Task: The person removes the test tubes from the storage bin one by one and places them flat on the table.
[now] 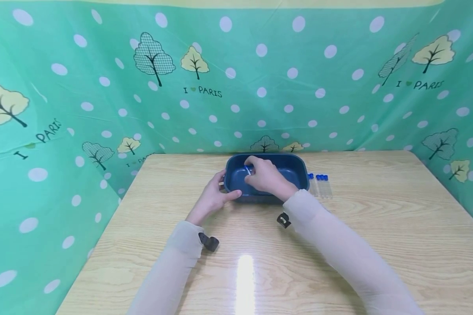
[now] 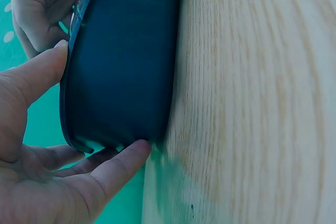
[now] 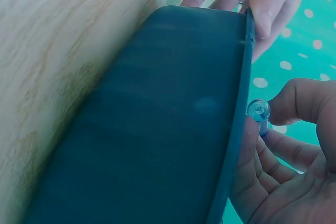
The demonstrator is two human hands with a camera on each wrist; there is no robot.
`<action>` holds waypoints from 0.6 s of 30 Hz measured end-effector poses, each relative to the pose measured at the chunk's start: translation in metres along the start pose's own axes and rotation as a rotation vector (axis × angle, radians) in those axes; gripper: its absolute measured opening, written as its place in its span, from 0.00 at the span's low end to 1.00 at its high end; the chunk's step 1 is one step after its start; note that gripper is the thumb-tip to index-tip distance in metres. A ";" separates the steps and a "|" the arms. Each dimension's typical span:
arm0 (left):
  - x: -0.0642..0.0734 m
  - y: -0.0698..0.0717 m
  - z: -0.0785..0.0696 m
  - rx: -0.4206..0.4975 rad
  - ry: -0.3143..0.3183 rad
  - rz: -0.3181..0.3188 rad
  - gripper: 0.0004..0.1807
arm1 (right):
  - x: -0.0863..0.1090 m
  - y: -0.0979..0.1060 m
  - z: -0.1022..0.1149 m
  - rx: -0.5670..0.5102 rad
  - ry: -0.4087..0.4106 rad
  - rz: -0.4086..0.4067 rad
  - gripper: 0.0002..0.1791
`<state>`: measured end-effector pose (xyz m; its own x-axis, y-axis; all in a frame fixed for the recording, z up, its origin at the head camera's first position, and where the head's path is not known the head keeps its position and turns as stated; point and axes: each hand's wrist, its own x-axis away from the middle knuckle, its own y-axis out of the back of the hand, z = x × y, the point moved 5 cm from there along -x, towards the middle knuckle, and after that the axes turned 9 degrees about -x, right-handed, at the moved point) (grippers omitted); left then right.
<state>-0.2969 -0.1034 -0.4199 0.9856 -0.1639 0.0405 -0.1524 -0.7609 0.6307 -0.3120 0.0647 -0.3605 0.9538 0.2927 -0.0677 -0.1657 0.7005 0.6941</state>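
A dark blue rectangular basin [image 1: 256, 199] stands near the back edge of the table. My left hand [image 1: 214, 195] holds its left end, thumb on the rim and fingers spread against the outer wall, as the left wrist view also shows. Over the basin's opening, my right hand [image 1: 267, 176] pinches a small clear tube with a blue cap [image 1: 248, 169]. The tube's round clear end [image 3: 258, 109] faces the camera in the right wrist view, close to the rim. Part of the basin's inside is hidden behind the right hand.
Several clear tubes with blue caps [image 1: 322, 186] lie side by side on the wooden table [image 1: 378, 227], just right of the basin. A green dotted cloth [image 1: 236, 105] hangs behind and along the sides. Light glares off the table's front.
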 end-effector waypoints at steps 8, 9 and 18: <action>0.002 0.000 0.000 -0.005 0.020 0.009 0.49 | 0.010 0.009 -0.004 -0.038 0.013 -0.013 0.26; 0.001 0.000 0.000 -0.006 0.021 0.008 0.49 | 0.011 0.010 -0.005 -0.039 0.013 -0.014 0.26; 0.003 0.000 -0.001 -0.014 0.025 -0.003 0.49 | 0.024 0.021 -0.009 -0.053 0.019 -0.036 0.25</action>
<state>-0.2941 -0.1035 -0.4190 0.9876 -0.1457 0.0580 -0.1487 -0.7525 0.6416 -0.2945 0.0920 -0.3542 0.9545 0.2788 -0.1055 -0.1452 0.7440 0.6522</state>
